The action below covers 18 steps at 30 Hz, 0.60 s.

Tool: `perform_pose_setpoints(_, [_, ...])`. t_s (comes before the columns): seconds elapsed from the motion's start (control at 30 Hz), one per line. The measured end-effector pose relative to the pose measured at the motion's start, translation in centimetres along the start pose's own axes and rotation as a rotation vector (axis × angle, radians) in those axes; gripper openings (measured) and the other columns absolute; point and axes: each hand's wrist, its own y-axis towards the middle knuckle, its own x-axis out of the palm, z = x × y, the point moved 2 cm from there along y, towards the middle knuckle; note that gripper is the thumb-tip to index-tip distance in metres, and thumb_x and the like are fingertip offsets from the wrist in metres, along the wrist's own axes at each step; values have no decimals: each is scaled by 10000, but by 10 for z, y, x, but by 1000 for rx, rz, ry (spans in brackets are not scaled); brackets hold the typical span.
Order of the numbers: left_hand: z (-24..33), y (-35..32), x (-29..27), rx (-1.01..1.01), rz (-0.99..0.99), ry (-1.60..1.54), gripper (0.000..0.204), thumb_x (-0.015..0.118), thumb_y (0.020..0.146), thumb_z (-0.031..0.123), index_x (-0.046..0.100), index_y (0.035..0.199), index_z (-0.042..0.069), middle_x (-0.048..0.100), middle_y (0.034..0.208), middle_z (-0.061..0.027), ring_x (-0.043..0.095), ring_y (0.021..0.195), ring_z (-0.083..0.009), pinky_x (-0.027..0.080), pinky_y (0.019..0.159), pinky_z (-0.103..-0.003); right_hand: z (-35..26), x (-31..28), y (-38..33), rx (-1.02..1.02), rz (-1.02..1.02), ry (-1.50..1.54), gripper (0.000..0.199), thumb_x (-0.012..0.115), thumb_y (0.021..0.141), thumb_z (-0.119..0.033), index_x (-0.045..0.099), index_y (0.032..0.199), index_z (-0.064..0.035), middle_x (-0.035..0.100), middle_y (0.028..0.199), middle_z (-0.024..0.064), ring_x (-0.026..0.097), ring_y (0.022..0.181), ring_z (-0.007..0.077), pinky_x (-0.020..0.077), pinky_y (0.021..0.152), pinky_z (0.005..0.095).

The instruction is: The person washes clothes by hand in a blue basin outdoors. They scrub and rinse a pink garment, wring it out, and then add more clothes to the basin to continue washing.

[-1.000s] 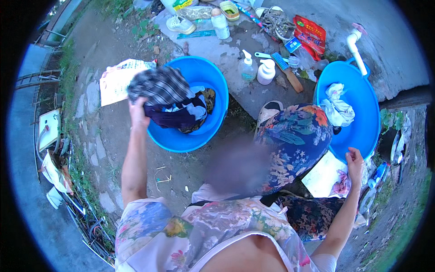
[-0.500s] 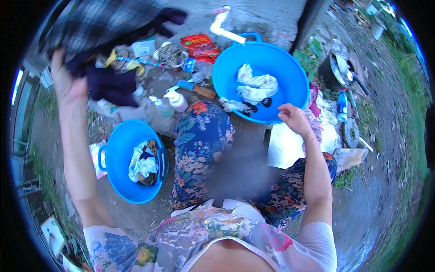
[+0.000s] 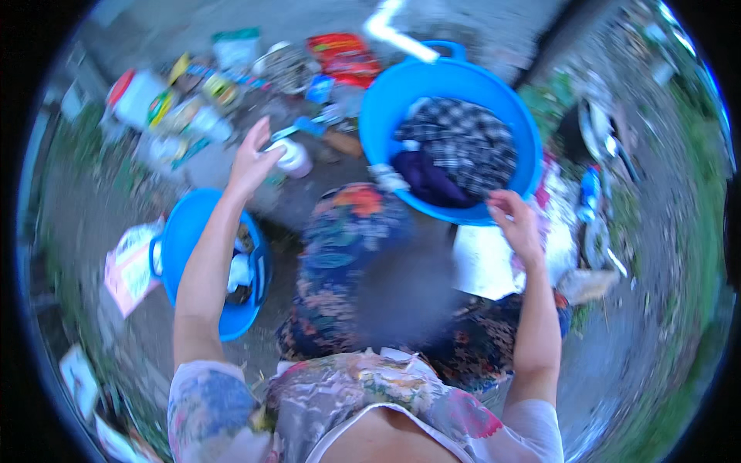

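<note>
A black-and-white checked cloth (image 3: 463,139) lies bunched in the large blue basin (image 3: 374,96), with a dark purple cloth (image 3: 432,181) at its near side. My left hand (image 3: 251,160) is raised over the ground, left of the basin, its fingers apart and nothing in them. Just behind it stands a white pump bottle (image 3: 293,158). By the basin's near right rim, my right hand (image 3: 519,228) hovers with loosely curled fingers and no cloth in them. A whitish cloth (image 3: 388,177) hangs at the basin's near left rim.
A smaller blue basin (image 3: 193,255) with clothes stands at my left. Jars, bottles and a red packet (image 3: 343,58) line the back. A white pipe (image 3: 397,35) reaches toward the large basin. A blue bottle (image 3: 589,193) and a pot (image 3: 579,127) stand at right.
The checked and purple cloths, held up by my left hand at the far left before, now lie in the large basin. My left hand has let go and come inward and lower.
</note>
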Motion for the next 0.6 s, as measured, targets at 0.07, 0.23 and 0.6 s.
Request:
perform_pose_setpoints(0.07, [-111,-51,-84,-219,210,113,775,723,751,276,338,1378,33,398,1382,-180,387,1276,-301,340,1027,-394,12,5,1,36,-11,9,268,609,809,-15,587,1076,-29,654,950,91,628,886,167,493,791,284])
perform_pose_setpoints(0.23, [-248,-195,-172,-980,404,380,887,758,694,400,341,1367,0,475,1304,-216,453,1223,-309,367,1005,-394,33,2,-5,119,34,-267,281,599,822,-68,581,1101,-38,639,899,85,608,828,173,482,751,288])
perform_pose_setpoints(0.6, [-299,-178,-111,-1405,47,583,1355,699,475,754,-10,1464,158,-54,1467,-297,-61,1355,-476,-7,1019,-677,57,-7,9,345,-53,-348,301,588,825,-37,570,1125,-23,620,891,72,568,796,141,463,730,279])
